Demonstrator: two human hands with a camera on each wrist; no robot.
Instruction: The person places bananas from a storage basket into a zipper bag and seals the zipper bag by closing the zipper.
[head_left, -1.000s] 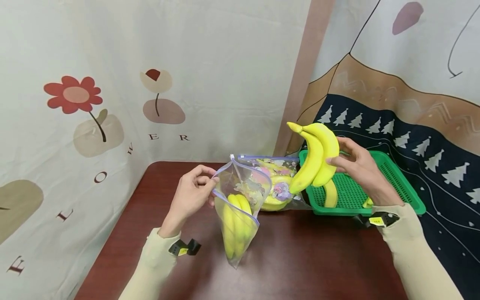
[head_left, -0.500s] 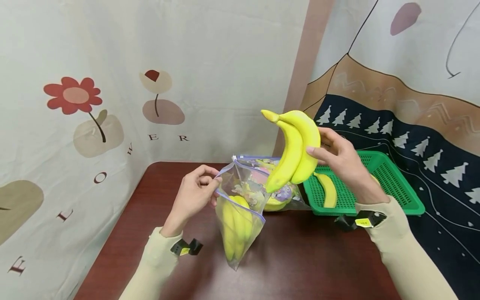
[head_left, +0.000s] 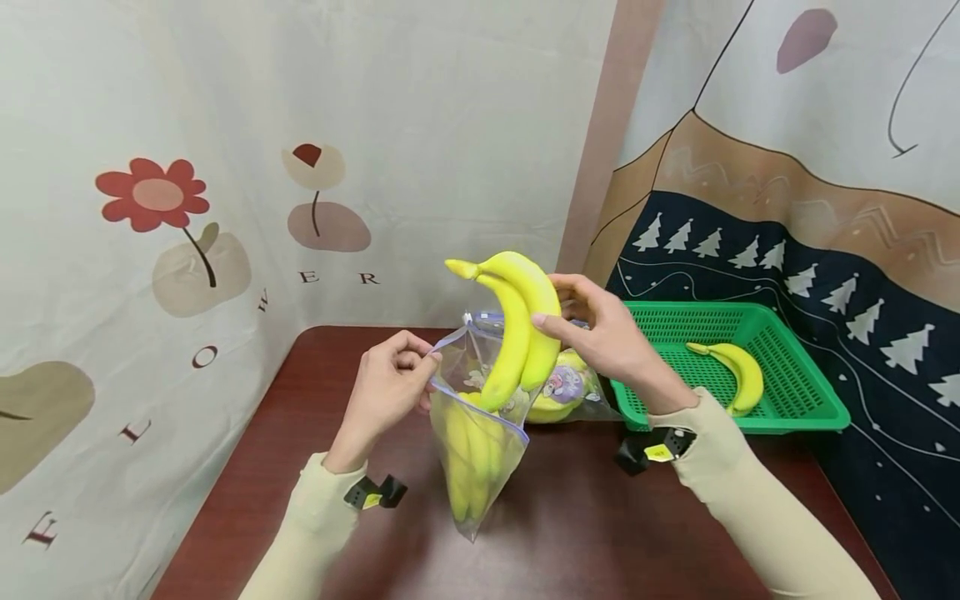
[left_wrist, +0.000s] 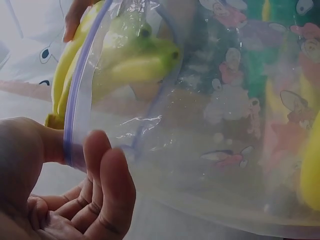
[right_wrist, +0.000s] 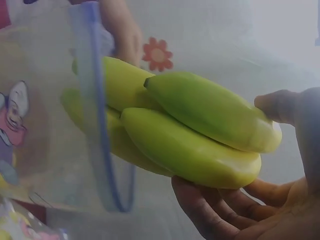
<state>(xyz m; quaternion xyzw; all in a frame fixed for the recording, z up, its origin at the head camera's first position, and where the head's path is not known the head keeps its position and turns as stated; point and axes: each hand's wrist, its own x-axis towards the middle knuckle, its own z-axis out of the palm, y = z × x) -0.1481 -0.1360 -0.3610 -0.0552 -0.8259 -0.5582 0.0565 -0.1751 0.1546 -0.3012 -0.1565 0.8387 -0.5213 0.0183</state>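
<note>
My left hand [head_left: 390,375] pinches the purple zip edge of a clear plastic zip bag [head_left: 506,467], whose mouth stands open. Inside the bag lie yellow bananas [head_left: 467,458]. My right hand [head_left: 607,333] grips a bunch of bananas [head_left: 525,304] from the right, thumb on the near side, stem pointing up and left. The lower tips of that bunch overlap the bag's mouth in the head view. Up close in the right wrist view, the greenish tips of the bunch [right_wrist: 195,145] reach past the zip edge [right_wrist: 100,105], some seen through the plastic.
Behind the open bag lies another printed zip bag [head_left: 566,387] with bananas in it. On the right a green basket [head_left: 813,400] holds a banana [head_left: 738,375]; my right forearm hides part of it. The dark red table [head_left: 585,517] meets a patterned cloth wall at the back.
My right hand has carried the bunch of bananas leftward from over the basket, first rising, then lowering to the bag's mouth. My left hand has stayed at the bag's edge.
</note>
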